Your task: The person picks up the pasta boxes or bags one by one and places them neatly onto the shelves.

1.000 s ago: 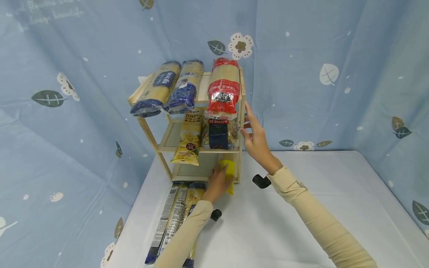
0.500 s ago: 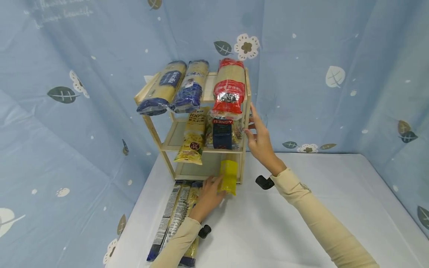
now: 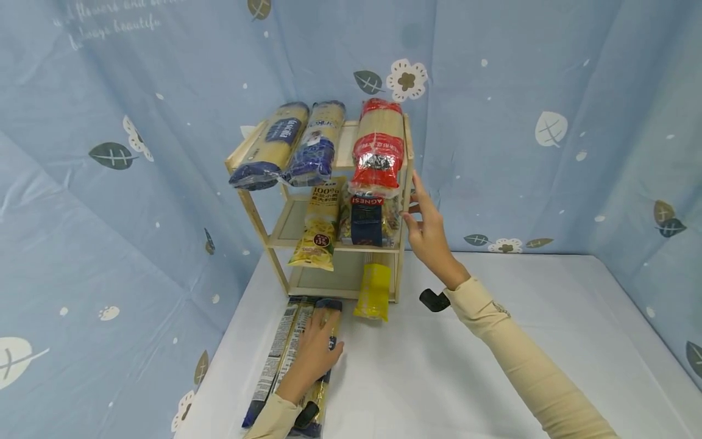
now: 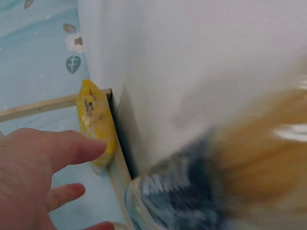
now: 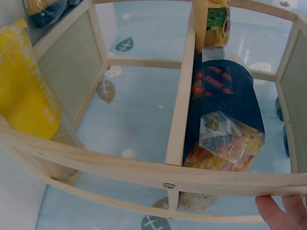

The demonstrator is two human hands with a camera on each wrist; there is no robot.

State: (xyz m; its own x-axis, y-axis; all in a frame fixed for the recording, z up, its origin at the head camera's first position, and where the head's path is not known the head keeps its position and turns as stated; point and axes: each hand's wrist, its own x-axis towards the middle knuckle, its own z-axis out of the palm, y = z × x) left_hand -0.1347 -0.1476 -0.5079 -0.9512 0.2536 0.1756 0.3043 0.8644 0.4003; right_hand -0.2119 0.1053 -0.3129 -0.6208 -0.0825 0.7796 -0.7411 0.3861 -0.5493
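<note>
My left hand (image 3: 314, 353) is over the spaghetti packs on the table, its fingers spread across the rightmost spaghetti pack (image 3: 329, 305). In the left wrist view its thumb and fingers stand apart, with the blue-labelled end of a pack (image 4: 177, 187) beside them. Against the right side of a small wooden rack (image 3: 329, 275) rests my right hand (image 3: 430, 241), fingers extended along the post. The right wrist view shows its fingertips (image 5: 271, 211) touching the wood. A yellow pasta pack (image 3: 375, 292) lies on the bottom shelf at the right, its front end sticking out.
On the top shelf lie two blue-ended spaghetti packs (image 3: 276, 140) (image 3: 318, 143) and a red pack (image 3: 378, 149). The middle shelf holds a yellow bag (image 3: 318, 225) and a dark-labelled pasta bag (image 3: 366, 221). Long packs (image 3: 280, 353) lie left on the white table (image 3: 493, 341).
My left hand has let go of the yellow pasta pack on the bottom shelf and moved left and nearer, over the spaghetti packs. My right hand stays at the rack's side.
</note>
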